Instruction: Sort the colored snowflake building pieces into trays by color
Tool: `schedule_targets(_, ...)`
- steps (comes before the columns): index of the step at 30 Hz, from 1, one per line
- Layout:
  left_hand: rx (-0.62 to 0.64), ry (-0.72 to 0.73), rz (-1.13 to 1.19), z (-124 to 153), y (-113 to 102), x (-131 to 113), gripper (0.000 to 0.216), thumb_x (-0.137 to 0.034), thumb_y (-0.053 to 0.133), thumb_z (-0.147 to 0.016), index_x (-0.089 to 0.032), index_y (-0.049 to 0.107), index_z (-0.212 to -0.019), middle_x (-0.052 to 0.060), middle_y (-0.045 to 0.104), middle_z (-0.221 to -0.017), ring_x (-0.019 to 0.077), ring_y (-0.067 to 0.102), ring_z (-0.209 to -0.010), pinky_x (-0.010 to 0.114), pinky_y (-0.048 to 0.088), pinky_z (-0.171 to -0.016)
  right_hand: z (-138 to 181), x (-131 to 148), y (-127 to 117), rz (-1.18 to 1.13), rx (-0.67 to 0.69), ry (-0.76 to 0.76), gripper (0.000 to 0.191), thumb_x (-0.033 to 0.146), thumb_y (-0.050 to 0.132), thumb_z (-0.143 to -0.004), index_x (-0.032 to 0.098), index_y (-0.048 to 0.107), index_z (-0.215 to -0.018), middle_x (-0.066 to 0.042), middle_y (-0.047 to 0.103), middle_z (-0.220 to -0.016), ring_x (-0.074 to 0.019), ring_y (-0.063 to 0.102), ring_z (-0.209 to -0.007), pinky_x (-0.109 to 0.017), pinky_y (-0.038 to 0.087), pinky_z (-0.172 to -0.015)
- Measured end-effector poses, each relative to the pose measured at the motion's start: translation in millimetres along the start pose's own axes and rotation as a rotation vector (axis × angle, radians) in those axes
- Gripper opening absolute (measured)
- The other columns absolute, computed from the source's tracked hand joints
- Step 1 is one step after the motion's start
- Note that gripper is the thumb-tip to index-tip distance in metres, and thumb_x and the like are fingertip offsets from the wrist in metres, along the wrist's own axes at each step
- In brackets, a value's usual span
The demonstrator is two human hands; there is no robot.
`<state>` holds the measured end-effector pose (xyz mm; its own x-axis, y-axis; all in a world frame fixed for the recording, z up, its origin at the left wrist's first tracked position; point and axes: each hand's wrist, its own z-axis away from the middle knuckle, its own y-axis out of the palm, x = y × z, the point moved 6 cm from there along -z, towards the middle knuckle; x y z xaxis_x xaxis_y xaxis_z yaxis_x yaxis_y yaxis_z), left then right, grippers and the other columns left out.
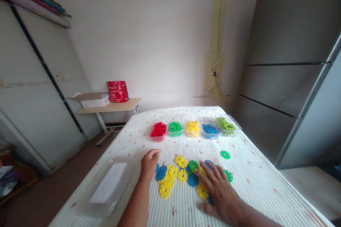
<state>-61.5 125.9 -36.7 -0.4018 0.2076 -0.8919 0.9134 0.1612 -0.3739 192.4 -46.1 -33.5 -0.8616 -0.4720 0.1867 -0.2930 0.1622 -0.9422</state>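
Note:
My left hand is just left of a loose group of notched plastic discs, its fingers curled together; whatever may be inside them is hidden. Close by it are blue discs and an overlapping row of yellow discs. My right hand lies flat with fingers spread over the right side of the group, covering some discs. Around its fingertips show a green disc, a blue disc and a yellow disc. Another green disc rests apart, farther back.
Several clear tubs stand in a row behind: red, green, yellow, blue and light green pieces. A clear plastic lid with white paper lies left. A fridge stands right of the table.

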Motion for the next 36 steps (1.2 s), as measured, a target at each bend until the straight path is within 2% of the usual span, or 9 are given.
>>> schedule_targets(9, -0.001, 0.005, -0.012, 2.3, 2.8, -3.8, 0.025, -0.031, 0.051, -0.064, -0.019, 0.069, -0.075, 0.005, 0.072, -0.081, 0.0216, 0.065, -0.083, 0.031, 0.048, -0.082, -70.1, -6.9, 8.9, 0.009, 0.014, 0.066, 0.059, 0.048, 0.042, -0.087, 0.025, 0.03, -0.14, -0.012, 0.039, -0.141, -0.0314, 0.031, -0.129, -0.057, 0.021, -0.102)
schedule_targets(13, 0.005, 0.0, -0.008, 2.9, 3.1, -3.8, 0.025, -0.031, 0.05, -0.064, -0.018, 0.068, -0.075, 0.005, 0.072, -0.081, 0.0216, 0.065, -0.081, 0.032, 0.049, -0.08, -106.7, 3.6, 13.5, -0.028, 0.072, 0.007, 0.054, 0.043, 0.042, -0.088, 0.024, 0.034, -0.138, -0.012, 0.038, -0.141, -0.0283, 0.034, -0.128, -0.053, 0.021, -0.103)
schedule_targets(17, 0.023, -0.001, 0.007, 2.9, 3.2, -0.4, 0.028, -0.034, 0.05, -0.066, -0.016, 0.068, -0.078, 0.007, 0.072, -0.082, 0.0219, 0.065, -0.081, 0.032, 0.05, -0.079, -122.4, 17.5, 10.0, -0.052, 0.071, -0.077, 0.057, 0.044, 0.046, -0.085, 0.024, 0.034, -0.137, -0.011, 0.04, -0.14, -0.0272, 0.035, -0.127, -0.052, 0.023, -0.103)
schedule_targets(19, 0.031, -0.001, 0.015, 2.5, 3.1, 2.0, 0.029, -0.035, 0.05, -0.066, -0.016, 0.068, -0.08, 0.007, 0.072, -0.083, 0.022, 0.066, -0.082, 0.031, 0.05, -0.078, -119.9, 21.0, 0.4, -0.041, 0.046, -0.102, 0.055, 0.04, 0.049, -0.083, 0.021, 0.038, -0.134, -0.011, 0.044, -0.137, -0.0263, 0.038, -0.124, -0.048, 0.027, -0.103)
schedule_targets(22, 0.037, 0.0, 0.021, 1.6, 3.2, 4.8, 0.03, -0.035, 0.051, -0.067, -0.016, 0.069, -0.081, 0.007, 0.072, -0.082, 0.022, 0.066, -0.082, 0.03, 0.05, -0.076, -104.6, 12.1, -23.7, 0.022, -0.002, -0.042, 0.037, 0.03, 0.049, -0.083, 0.019, 0.054, -0.119, -0.011, 0.053, -0.127, -0.0248, 0.049, -0.113, -0.039, 0.037, -0.096)
schedule_targets(27, 0.022, 0.002, 0.011, 1.0, 3.7, 2.0, 0.026, -0.032, 0.051, -0.065, -0.018, 0.069, -0.077, 0.005, 0.072, -0.08, 0.0212, 0.065, -0.08, 0.03, 0.05, -0.077, -50.1, -37.2, -53.0, 0.179, 0.03, 0.303, 0.029, 0.027, 0.046, -0.083, 0.019, 0.059, -0.108, -0.011, 0.063, -0.105, -0.023, 0.065, -0.081, -0.032, 0.049, -0.067)
schedule_targets(29, 0.013, 0.001, 0.001, 1.7, 3.7, -1.3, 0.025, -0.031, 0.05, -0.064, -0.018, 0.069, -0.076, 0.004, 0.072, -0.079, 0.0212, 0.065, -0.079, 0.03, 0.049, -0.077, -24.3, -54.7, -52.4, 0.253, 0.053, 0.413, 0.03, 0.032, 0.048, -0.082, 0.02, 0.059, -0.106, -0.011, 0.062, -0.105, -0.0238, 0.066, -0.074, -0.031, 0.048, -0.06)
schedule_targets(32, 0.009, 0.001, -0.015, 3.1, 3.6, -5.9, 0.024, -0.031, 0.05, -0.064, -0.019, 0.068, -0.074, 0.005, 0.072, -0.08, 0.0219, 0.064, -0.081, 0.031, 0.048, -0.079, 1.2, -66.1, -40.7, 0.223, 0.092, 0.444, 0.035, 0.03, 0.049, -0.079, 0.024, 0.055, -0.113, -0.009, 0.061, -0.104, -0.021, 0.066, -0.068, -0.029, 0.047, -0.056)
schedule_targets(36, 0.021, 0.009, -0.034, 4.4, 2.7, -8.8, 0.026, -0.031, 0.049, -0.065, -0.018, 0.068, -0.075, 0.006, 0.071, -0.082, 0.0233, 0.064, -0.082, 0.033, 0.046, -0.08, -0.5, -66.4, -35.2, 0.092, 0.109, 0.413, 0.027, 0.025, 0.048, -0.078, 0.021, 0.058, -0.103, -0.008, 0.061, -0.096, -0.0187, 0.065, -0.071, -0.026, 0.047, -0.06)
